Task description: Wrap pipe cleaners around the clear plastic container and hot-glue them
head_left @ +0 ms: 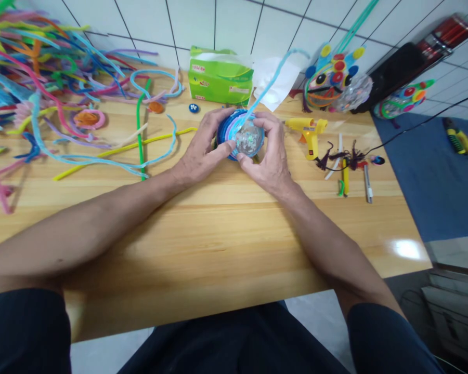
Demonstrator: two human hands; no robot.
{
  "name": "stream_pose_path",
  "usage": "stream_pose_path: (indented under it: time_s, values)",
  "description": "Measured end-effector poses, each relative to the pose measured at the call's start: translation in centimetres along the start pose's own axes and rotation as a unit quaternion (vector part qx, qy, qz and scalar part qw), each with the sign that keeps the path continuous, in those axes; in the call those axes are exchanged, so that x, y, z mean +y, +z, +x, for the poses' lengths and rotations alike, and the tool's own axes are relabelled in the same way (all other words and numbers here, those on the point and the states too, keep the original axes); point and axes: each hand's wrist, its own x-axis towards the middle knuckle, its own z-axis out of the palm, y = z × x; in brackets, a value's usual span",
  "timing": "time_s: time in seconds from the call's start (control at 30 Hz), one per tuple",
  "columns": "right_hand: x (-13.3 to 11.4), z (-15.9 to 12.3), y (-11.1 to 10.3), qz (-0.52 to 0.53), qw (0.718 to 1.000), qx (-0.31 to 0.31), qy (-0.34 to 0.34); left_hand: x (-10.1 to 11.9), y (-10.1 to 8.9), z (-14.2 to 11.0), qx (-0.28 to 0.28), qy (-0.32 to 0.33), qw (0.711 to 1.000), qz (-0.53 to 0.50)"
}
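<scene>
- Blue-wrapped craft piece (249, 140): left hand (203, 148) and right hand (272, 153) are grasping it near the surface's (203, 234) far edge
- thumbs (223, 151) should be pressing the light-blue pipe cleaner (273, 78) snug, imo

Fuzzy pipe cleaners (37, 93), glossy wooden tabletop (203, 244), smooth wall tiles (234, 23)

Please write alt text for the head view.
A person's left hand and right hand hold a round, clear-and-blue craft piece at a wooden table; fuzzy multicoloured pipe cleaners lie left, a yellow plastic glue gun right.
</scene>
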Motion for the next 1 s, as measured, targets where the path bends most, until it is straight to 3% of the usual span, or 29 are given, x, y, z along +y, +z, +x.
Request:
stream_pose_path:
  time_s: [0.13, 0.73, 1.0]
  values:
    - [-0.19, -0.17, 0.29, -0.006, 1.000, 0.005, 0.020, -0.01, -0.05, -0.04, -0.003, -0.004, 1.000, 0.001]
    - [-0.97, -0.84, 0.41, -0.085, 0.996, 0.007, -0.035, 0.34, 0.28, -0.16, 0.010, -0.020, 1.000, -0.015]
    - [-0.20, -0.91, 0.85, -0.063, 0.998, 0.000, 0.001, 0.80, 0.31, -0.06, 0.002, -0.020, 0.999, -0.025]
